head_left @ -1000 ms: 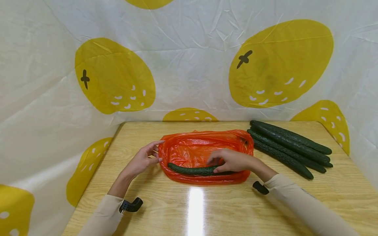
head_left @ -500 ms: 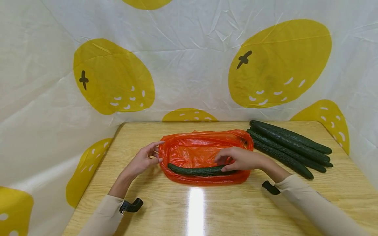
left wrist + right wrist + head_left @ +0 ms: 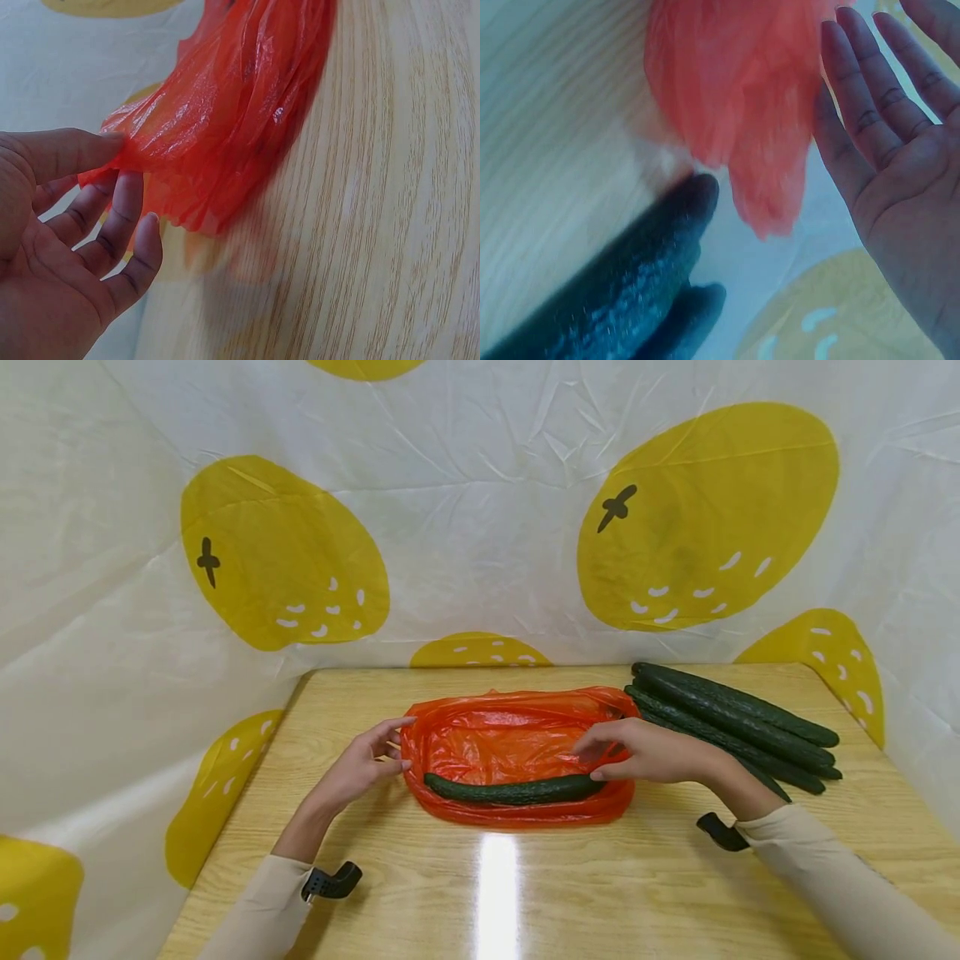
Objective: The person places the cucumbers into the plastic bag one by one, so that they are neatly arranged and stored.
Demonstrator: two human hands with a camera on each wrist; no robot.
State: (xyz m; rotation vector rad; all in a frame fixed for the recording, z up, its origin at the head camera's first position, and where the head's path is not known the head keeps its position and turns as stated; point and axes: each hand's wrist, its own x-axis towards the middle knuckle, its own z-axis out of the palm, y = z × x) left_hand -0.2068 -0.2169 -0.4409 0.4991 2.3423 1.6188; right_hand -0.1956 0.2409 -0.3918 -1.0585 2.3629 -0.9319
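A red plastic bag (image 3: pixel 487 743) lies spread wide on the table with its rim folded outward. Along its near side rests one dark green cucumber (image 3: pixel 513 791). My left hand (image 3: pixel 367 756) holds the bag's left rim; in the left wrist view the thumb lies over the red film (image 3: pixel 195 112) and the fingers are behind and below it. Over the bag's right end is my right hand (image 3: pixel 652 750), fingers extended and holding nothing. Its thumb is near the cucumber's right end. The right wrist view shows that palm (image 3: pixel 915 195) beside the bag.
Several more cucumbers (image 3: pixel 735 714) lie side by side on the wooden table (image 3: pixel 390 877), just right of the bag. A white curtain (image 3: pixel 480 527) with yellow fruit prints hangs behind the table and at both sides.
My right hand has let go of the cucumber and moved right, up to the bag's right end. The cucumber stays in the bag. My left hand keeps its place.
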